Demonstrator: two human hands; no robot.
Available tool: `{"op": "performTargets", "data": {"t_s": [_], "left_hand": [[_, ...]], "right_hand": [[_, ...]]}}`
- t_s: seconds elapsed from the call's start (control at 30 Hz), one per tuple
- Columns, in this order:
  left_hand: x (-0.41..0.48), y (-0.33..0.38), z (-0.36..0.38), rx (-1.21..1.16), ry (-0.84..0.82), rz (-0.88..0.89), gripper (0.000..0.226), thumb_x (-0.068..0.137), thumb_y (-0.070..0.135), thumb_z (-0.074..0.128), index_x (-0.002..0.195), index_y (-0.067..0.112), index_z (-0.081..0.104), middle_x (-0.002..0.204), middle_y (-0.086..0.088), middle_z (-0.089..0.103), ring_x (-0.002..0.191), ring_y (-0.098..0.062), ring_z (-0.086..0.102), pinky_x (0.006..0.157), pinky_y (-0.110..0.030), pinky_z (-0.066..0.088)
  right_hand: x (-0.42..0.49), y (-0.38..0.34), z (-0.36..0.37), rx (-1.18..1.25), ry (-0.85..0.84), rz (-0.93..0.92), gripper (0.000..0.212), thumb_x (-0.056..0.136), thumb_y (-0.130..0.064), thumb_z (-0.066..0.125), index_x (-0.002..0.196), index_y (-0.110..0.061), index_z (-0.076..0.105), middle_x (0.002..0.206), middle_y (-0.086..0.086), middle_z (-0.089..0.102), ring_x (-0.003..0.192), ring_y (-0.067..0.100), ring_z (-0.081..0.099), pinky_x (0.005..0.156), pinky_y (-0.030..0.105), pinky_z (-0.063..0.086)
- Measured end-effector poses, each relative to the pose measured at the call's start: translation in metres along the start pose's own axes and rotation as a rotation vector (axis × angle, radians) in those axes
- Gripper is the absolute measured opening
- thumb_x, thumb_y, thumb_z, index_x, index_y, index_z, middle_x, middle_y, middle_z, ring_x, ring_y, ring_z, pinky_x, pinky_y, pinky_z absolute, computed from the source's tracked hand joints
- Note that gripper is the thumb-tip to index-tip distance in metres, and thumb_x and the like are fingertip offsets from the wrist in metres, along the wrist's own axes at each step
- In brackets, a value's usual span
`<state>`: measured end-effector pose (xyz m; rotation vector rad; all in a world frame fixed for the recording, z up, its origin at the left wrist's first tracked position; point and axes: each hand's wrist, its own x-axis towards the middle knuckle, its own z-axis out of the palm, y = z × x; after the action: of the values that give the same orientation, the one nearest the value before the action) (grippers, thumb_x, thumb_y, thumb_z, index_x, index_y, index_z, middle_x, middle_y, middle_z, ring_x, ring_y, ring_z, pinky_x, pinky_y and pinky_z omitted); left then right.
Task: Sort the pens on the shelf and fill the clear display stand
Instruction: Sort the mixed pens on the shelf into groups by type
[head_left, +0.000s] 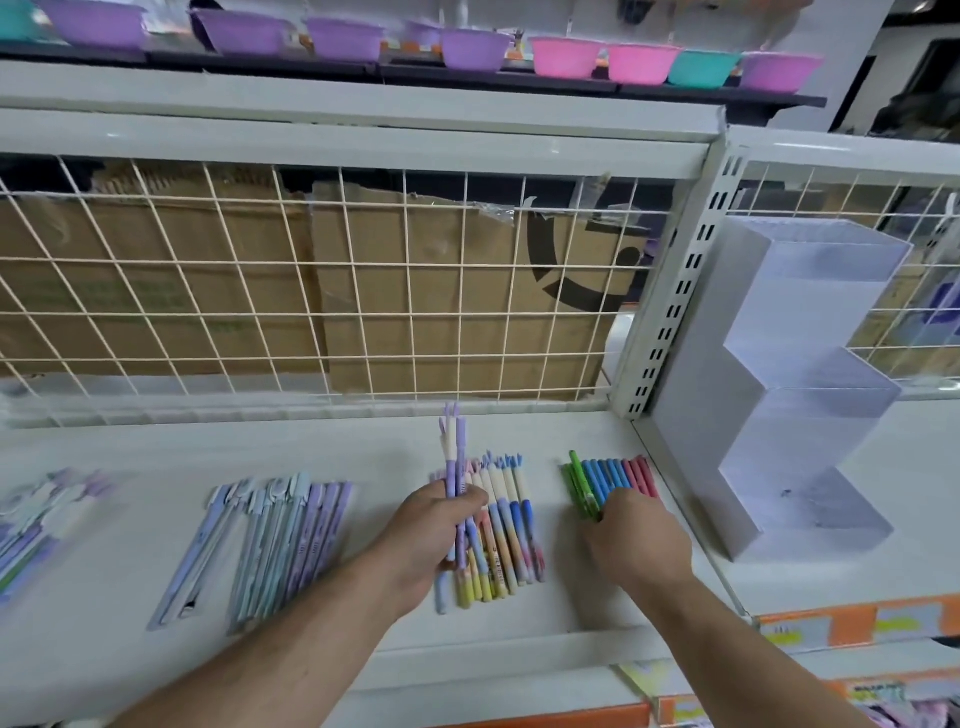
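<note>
presently the left hand (436, 525) is clamped around a small bundle of pens (453, 452), fingers and thumb curled about the lower barrels. these pens have lilac bodies with cream sections and lilac caps. their long axis runs nearly away from the camera, cap ends raised and pointing toward the wire mesh (311, 286) at the back of the shelf (363, 452).

directly under that hand lies a row of gradient pens (506, 525), cream at the far end and fading through blue, pink and yellow. they lie flat side by side, long axes running front to back.

just beside them, to the right, is a row of green, blue and pink pens (615, 475), parallel and touching. the right hand (636, 540) lies knuckles-up over their near ends, fingers bent down onto the green ones; whether it pinches any pen cannot be told.

the clear display stand (810, 405), stepped in three tiers, stands on the next shelf bay at the far right, beyond the slotted upright post (675, 291).

to the left lies a group of lilac and pale blue pens (280, 540), slightly fanned. cardboard (441, 312) sits behind the mesh. plastic bowls (475, 49) in purple, pink and teal line the upper shelf.
</note>
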<state>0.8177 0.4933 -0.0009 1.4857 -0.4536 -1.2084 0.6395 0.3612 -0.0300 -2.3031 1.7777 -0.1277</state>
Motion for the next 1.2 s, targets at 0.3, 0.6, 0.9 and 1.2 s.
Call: {"op": "performTargets", "data": {"t_s": [0.3, 0.6, 0.9, 1.2], "left_hand": [[-0.003, 0.001, -0.003, -0.005, -0.006, -0.015, 0.020, 0.100, 0.019, 0.058, 0.110, 0.006, 0.069, 0.078, -0.007, 0.063, 0.060, -0.014, 0.061, 0.047, -0.021, 0.045], [-0.006, 0.001, -0.007, -0.019, -0.029, -0.035, 0.019, 0.101, 0.019, 0.056, 0.108, 0.008, 0.071, 0.085, -0.010, 0.069, 0.063, -0.015, 0.065, 0.047, -0.020, 0.046], [-0.010, 0.001, -0.009, -0.064, -0.060, -0.035, 0.028, 0.102, 0.021, 0.054, 0.091, 0.014, 0.079, 0.089, -0.005, 0.072, 0.075, -0.016, 0.069, 0.058, -0.025, 0.053], [-0.022, -0.005, -0.028, -0.105, -0.101, -0.034, 0.028, 0.105, 0.024, 0.050, 0.104, 0.015, 0.077, 0.072, 0.003, 0.071, 0.061, -0.007, 0.065, 0.058, -0.021, 0.049]], "right_hand": [[-0.001, -0.003, 0.008, -0.047, 0.016, -0.067, 0.008, 0.092, -0.016, 0.050, 0.096, -0.021, 0.054, 0.073, -0.007, 0.055, 0.062, 0.009, 0.052, 0.047, 0.024, 0.037], [-0.008, 0.006, 0.011, -0.041, 0.082, -0.076, 0.011, 0.093, -0.032, 0.052, 0.085, -0.026, 0.045, 0.066, -0.010, 0.052, 0.056, 0.006, 0.048, 0.044, 0.023, 0.029], [-0.014, -0.003, 0.006, -0.026, 0.135, -0.084, 0.017, 0.092, -0.040, 0.053, 0.086, -0.026, 0.047, 0.075, -0.010, 0.050, 0.057, 0.004, 0.045, 0.044, 0.024, 0.027], [-0.040, -0.047, 0.001, 0.349, 0.025, -0.267, 0.010, 0.093, -0.031, 0.061, 0.085, -0.026, 0.063, 0.076, -0.011, 0.067, 0.061, 0.007, 0.062, 0.049, 0.024, 0.046]]}}
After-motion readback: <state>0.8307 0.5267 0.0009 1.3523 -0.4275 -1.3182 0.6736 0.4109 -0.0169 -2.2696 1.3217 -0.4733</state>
